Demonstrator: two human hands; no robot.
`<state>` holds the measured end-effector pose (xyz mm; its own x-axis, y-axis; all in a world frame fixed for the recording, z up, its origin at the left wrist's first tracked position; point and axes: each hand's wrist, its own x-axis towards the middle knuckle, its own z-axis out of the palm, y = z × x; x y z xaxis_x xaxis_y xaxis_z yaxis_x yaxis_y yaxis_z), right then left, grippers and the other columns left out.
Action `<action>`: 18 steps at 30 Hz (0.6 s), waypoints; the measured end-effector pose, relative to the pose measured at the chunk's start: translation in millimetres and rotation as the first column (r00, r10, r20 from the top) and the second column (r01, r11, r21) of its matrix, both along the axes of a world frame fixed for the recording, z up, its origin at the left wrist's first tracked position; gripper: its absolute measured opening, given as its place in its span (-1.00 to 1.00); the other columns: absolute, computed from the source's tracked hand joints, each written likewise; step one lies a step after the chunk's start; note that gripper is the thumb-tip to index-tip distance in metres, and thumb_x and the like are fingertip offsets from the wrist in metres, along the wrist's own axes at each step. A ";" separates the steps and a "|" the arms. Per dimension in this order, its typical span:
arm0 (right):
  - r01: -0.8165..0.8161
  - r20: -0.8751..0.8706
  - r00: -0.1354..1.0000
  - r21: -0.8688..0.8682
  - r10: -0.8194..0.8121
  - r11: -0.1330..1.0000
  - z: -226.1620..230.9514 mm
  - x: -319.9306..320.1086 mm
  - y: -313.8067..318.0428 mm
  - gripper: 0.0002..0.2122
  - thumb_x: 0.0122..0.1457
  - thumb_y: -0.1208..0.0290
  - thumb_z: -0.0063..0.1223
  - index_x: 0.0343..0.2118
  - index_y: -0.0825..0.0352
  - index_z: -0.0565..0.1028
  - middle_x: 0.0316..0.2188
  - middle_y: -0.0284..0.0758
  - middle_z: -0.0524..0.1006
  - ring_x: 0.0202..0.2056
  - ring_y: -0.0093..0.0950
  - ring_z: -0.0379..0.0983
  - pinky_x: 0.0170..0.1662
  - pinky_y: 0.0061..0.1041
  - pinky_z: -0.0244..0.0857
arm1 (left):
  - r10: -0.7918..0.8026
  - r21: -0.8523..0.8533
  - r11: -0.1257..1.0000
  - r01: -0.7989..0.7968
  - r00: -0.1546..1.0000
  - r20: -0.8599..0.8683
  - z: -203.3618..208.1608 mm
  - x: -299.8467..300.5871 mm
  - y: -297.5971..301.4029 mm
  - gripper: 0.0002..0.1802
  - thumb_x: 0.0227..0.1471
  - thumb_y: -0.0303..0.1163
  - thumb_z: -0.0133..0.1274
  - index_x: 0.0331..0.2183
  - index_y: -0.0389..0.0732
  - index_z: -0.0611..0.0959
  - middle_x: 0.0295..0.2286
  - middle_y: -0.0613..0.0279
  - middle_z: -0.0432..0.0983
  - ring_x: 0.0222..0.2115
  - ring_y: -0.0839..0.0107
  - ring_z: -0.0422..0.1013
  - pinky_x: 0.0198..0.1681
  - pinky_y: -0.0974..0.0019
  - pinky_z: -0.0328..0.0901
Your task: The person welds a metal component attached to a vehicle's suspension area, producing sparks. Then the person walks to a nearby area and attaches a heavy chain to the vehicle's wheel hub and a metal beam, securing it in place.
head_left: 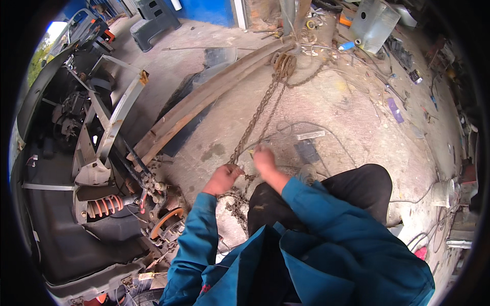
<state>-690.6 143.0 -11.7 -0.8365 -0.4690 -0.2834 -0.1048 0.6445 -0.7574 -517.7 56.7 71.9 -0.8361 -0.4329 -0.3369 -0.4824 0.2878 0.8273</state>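
Note:
A rusty chain [253, 122] runs toward me over the floor from a rusty pulley block [284, 66]. My left hand [222, 179] is closed on the chain at its near end. To its right and slightly farther off, my right hand [264, 158] is curled shut beside the chain's second strand; what its fingers hold, if anything, I cannot make out. Loose links lie in a heap [237, 206] just below my left hand, by my bent knees.
At left stands a partly stripped vehicle with an orange coil spring [104, 206] and a brake disc [167, 223]. A long wooden beam [204, 102] crosses the floor. A thin cable [326, 130] curves at right. A grey step stool [153, 25] stands far off.

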 end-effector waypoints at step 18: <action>-0.824 -0.107 -0.063 -0.555 0.992 -0.112 81.9 147.3 90.8 -0.75 0.25 0.38 -0.01 -0.17 0.44 0.60 -0.22 0.04 0.61 -0.15 0.00 0.56 -0.07 -0.07 0.41 | -0.155 -0.172 0.963 0.209 0.946 0.283 -8.2 8.4 3.6 -0.57 0.17 -0.07 0.15 -0.39 -0.31 0.72 -0.27 -0.17 0.59 -0.18 -0.10 0.53 -0.06 -0.03 0.40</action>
